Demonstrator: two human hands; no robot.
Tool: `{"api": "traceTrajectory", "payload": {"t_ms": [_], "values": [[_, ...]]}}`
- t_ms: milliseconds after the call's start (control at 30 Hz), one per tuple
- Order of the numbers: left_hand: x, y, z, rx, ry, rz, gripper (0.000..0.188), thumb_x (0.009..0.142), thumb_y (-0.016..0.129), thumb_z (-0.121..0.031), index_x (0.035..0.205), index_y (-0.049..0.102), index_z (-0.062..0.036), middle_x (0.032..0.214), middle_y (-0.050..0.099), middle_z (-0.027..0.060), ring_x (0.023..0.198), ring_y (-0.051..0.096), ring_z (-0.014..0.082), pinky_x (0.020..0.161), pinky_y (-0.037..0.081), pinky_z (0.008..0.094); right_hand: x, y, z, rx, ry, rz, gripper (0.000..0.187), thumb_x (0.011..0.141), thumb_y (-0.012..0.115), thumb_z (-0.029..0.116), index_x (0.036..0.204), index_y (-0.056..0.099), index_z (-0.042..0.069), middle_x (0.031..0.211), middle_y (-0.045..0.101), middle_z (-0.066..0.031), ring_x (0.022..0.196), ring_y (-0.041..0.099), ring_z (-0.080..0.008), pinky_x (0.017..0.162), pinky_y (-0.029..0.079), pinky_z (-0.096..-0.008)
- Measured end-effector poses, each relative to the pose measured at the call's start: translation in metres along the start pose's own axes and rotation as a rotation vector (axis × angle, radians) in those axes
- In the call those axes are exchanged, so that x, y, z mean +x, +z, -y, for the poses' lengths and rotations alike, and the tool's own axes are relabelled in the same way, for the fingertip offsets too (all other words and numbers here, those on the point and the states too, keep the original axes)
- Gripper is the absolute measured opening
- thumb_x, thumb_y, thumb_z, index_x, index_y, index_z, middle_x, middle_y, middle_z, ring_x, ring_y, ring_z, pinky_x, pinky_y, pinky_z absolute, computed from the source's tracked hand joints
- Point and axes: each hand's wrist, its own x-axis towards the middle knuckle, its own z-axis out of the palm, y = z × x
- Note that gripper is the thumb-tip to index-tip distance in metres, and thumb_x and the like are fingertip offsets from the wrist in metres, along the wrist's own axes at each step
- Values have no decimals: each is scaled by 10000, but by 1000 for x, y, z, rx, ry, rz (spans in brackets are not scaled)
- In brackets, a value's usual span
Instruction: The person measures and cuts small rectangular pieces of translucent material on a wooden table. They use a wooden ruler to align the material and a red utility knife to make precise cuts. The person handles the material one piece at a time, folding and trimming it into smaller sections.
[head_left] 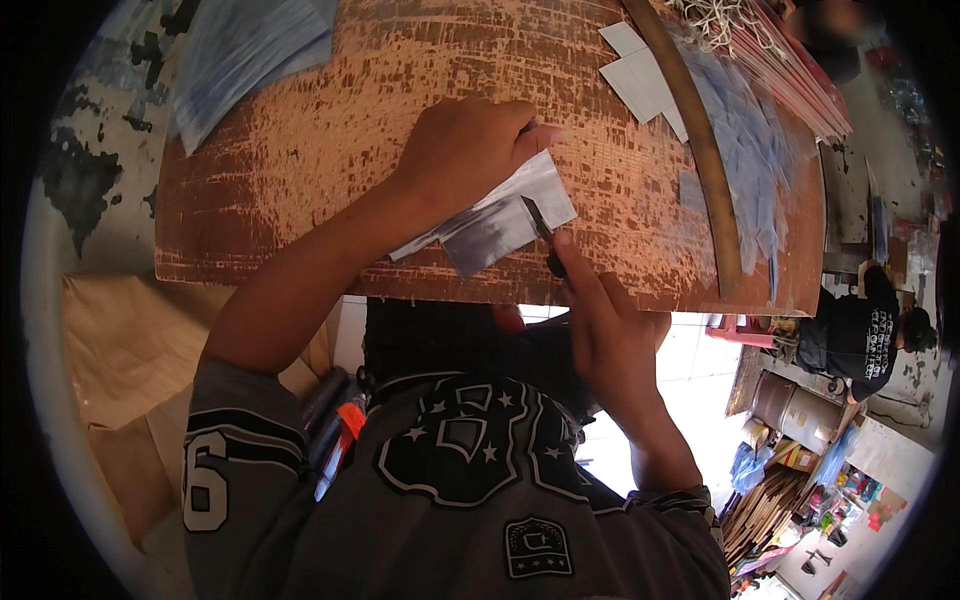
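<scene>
My left hand [465, 150] is closed over the upper edge of a thin silver-grey sheet piece [495, 235], with its thumb pointing right. The piece lies near the front edge of the worn wooden table [350, 110], and its lower part looks darker and shiny. In my right hand [610, 320] is a cutting tool [538, 218] with a narrow dark blade and a black handle. Its blade rests over the right part of the sheet piece. My fingers cover most of the handle, so I cannot tell whether it is a knife or scissors.
Translucent bluish sheets [255, 60] lie at the far left. A long brown wooden strip [705, 150] crosses the right side, beside pale cut pieces [640, 75] and a bluish pile [745, 150]. Pink strips and white string sit at the far right. Another person [860, 335] is beyond the table.
</scene>
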Motion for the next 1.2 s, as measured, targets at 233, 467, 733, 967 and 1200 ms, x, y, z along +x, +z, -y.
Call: {"api": "traceTrajectory", "payload": {"t_ms": [233, 467, 733, 967, 1200], "values": [[-2, 3, 1, 1, 22, -44, 496, 1085, 665, -512, 871, 719, -68, 659, 672, 149, 597, 680, 352, 602, 518, 475, 1, -5, 3, -46, 74, 115, 620, 1037, 690, 73, 1624, 595, 251, 1079, 757, -82, 920, 754, -275, 897, 499, -450], [-3, 3, 0, 14, 49, -56, 489, 1081, 668, -506, 865, 710, -70, 637, 661, 147, 583, 676, 357, 591, 523, 482, 4, -4, 0, -36, -7, 78, 764, 965, 693, -26, 1660, 543, 256, 984, 698, -91, 770, 738, -289, 703, 603, -459], [-4, 4, -2, 71, 79, -69, 450, 1084, 663, -480, 880, 706, -82, 643, 666, 151, 603, 696, 361, 609, 551, 489, 10, -17, 14, -86, 22, 168, 717, 993, 679, -51, 1657, 541, 183, 934, 702, -148, 726, 736, -338, 623, 563, -482], [-3, -4, -10, 116, 15, 55, 399, 1097, 622, -458, 1006, 779, -102, 743, 747, 144, 747, 776, 360, 700, 616, 501, 10, -19, 14, -160, 5, 197, 765, 963, 641, -23, 1680, 516, 216, 975, 705, -68, 648, 729, -253, 648, 610, -427], [-5, -3, -10, 127, 27, 37, 416, 1101, 616, -466, 995, 780, -99, 758, 754, 150, 760, 779, 361, 716, 612, 498, 7, -20, 15, -154, -18, 189, 745, 978, 654, -49, 1675, 510, 168, 934, 716, -145, 734, 737, -337, 698, 582, -494]]}}
